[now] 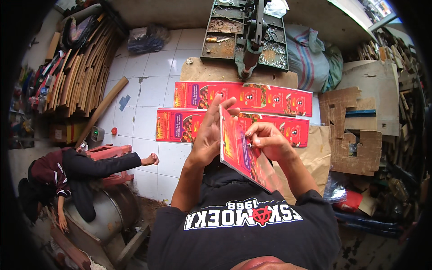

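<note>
My left hand supports a thin red printed board or stack of sheets, its palm against the white left edge and fingers stretched up behind it. The piece is tilted in front of my chest, with a purple panel and food pictures on its face. Over that face my right hand is closed, thumb and forefinger pinched together; whatever they hold is too small to make out. Beyond my hands, two matching red printed strips lie side by side, a farther one and a nearer one partly hidden by my hands.
A green hand press with a compartmented tray of small metal parts stands ahead on brown cardboard. Striped sacks and cut cardboard lie right. Stacked boards lean left. Another person reclines at lower left by a metal drum.
</note>
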Motion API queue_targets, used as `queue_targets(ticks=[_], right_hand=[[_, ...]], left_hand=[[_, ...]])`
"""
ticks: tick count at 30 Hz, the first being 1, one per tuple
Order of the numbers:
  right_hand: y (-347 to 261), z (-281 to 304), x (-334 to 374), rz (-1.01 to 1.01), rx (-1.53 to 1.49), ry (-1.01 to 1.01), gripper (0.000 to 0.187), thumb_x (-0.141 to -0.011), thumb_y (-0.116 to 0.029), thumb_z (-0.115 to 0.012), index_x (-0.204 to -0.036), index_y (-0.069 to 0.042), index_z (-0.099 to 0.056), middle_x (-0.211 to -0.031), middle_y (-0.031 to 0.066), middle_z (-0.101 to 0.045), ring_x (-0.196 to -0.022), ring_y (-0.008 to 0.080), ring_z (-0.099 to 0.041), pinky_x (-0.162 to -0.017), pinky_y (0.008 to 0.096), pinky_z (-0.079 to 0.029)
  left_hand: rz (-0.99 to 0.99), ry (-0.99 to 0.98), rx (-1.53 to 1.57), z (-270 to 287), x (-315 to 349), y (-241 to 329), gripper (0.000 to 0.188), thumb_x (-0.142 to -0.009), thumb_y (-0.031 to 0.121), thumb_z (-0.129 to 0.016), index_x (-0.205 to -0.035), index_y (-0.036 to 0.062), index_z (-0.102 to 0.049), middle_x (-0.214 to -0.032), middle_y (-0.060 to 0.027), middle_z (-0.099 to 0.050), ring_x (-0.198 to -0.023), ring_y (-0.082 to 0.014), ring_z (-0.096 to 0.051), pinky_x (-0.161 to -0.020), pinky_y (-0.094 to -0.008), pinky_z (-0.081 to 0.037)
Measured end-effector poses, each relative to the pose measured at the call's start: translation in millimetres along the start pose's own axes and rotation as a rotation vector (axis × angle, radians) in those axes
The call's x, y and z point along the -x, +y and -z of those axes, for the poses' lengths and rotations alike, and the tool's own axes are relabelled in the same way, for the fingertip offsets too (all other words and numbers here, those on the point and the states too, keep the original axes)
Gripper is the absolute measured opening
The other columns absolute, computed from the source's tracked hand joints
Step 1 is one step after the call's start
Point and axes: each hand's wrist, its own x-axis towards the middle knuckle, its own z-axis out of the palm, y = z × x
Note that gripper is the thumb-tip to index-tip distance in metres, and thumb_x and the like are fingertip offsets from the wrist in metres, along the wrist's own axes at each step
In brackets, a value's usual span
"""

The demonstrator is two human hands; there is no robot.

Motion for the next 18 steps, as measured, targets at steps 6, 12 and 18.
queue_targets(ticks=[6,12,18], right_hand=[[-6.3,-17.7,-0.5,-0.124,-0.1,0.064,0.031,-0.083,-0.009,-0.071,-0.111,0.001,-0.063,-0.084,0.0012,-0.063,-0.075,0.0064,-0.058,-0.069,0.0205,-0.045],[-82.4,6.8,16.3,0.469,0.708,0.577,0.029,-0.09,-0.007,-0.065,-0.118,0.001,-0.063,-0.087,0.0029,-0.067,-0.081,0.008,-0.062,-0.074,0.0223,-0.049],[-46.4,-64.3,9.2,1.025,1.068,0.394,0.037,-0.077,0.01,-0.072,-0.113,0.006,-0.064,-0.086,0.0096,-0.066,-0.077,0.0165,-0.066,-0.072,0.0262,-0.053]], left_hand=[[-0.063,0.08,0.133,7.3,-1.9,-2.2,0.036,-0.085,-0.001,-0.072,-0.119,-0.0057,-0.061,-0.09,-0.0066,-0.066,-0.09,-0.0134,-0.065,-0.081,-0.0252,-0.054],[-0.117,0.334,-0.114,-11.3,-4.1,16.2,0.026,-0.088,0.002,-0.07,-0.113,-0.0042,-0.064,-0.093,-0.0096,-0.071,-0.084,-0.013,-0.067,-0.073,-0.0253,-0.057],[-0.088,0.392,-0.184,-25.5,-3.6,20.7,0.029,-0.091,0.01,-0.069,-0.116,-0.0027,-0.063,-0.092,-0.008,-0.071,-0.076,-0.0081,-0.064,-0.064,-0.02,-0.051]])
